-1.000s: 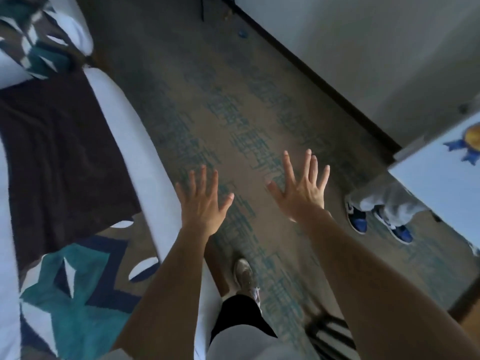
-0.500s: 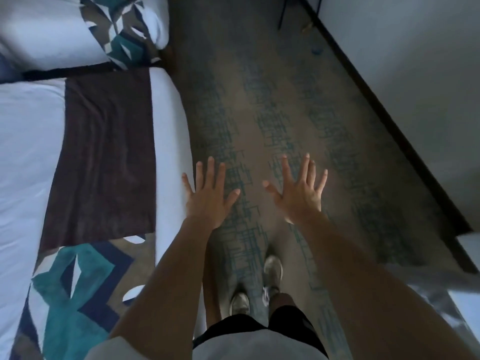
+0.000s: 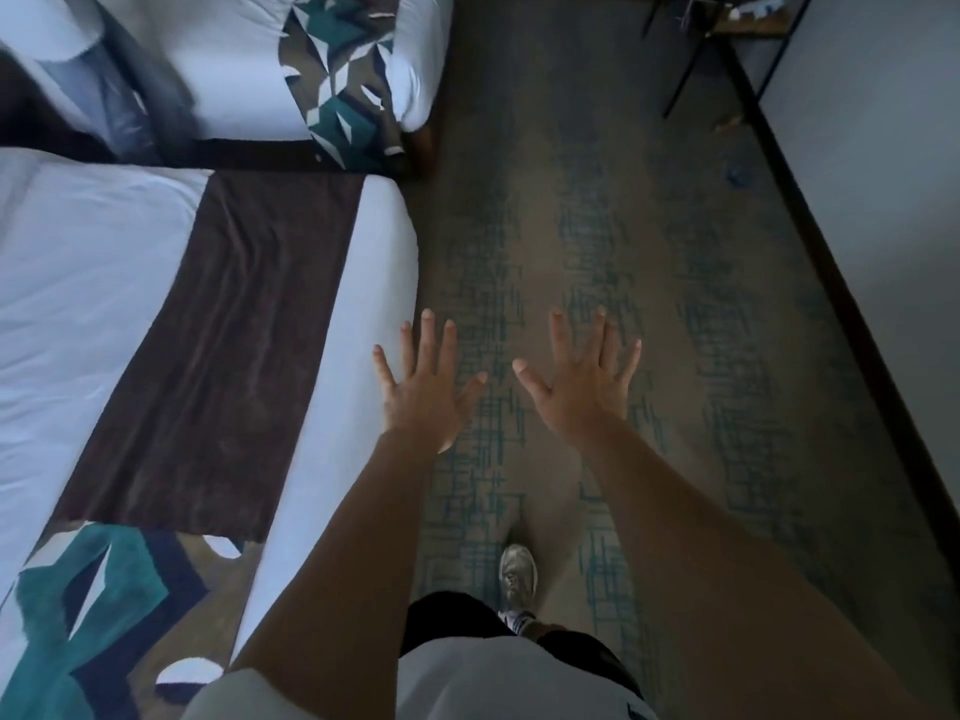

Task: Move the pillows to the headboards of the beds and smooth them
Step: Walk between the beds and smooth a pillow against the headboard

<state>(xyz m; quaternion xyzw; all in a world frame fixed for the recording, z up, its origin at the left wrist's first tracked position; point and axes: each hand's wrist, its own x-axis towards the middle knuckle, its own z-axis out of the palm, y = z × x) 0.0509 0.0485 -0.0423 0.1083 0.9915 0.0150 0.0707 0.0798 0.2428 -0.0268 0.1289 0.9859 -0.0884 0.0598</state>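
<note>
Two hands out front, palms down, fingers spread wide, holding nothing: left hand (image 3: 423,389) at 12 o'clock from the body, right hand (image 3: 582,384) just to its 3 o'clock, thumbs pointing toward each other, apart. Left hand hovering at the foot corner of the near bed (image 3: 384,236), little finger overlapping the white mattress edge; contact not determinable. Right hand over open carpet (image 3: 519,226).

No pillow clearly identifiable; a blurred white and grey shape (image 3: 78,54) at far 10 o'clock on the far bed (image 3: 234,65), well apart from both hands, could be bedding or pillow, cannot tell.

Near bed running off toward 9 o'clock, crossed by a dark brown runner (image 3: 218,345), patterned teal section (image 3: 93,605) at 8 o'clock. Far bed at 11 o'clock, separated from near bed by a dark narrow gap. Wide carpet lane from 12 to 2 o'clock, bounded at 3 o'clock by wall (image 3: 883,226) with dark baseboard. Black-framed furniture legs (image 3: 685,70) at 1 o'clock. One shoe (image 3: 517,571) on carpet below the hands.
</note>
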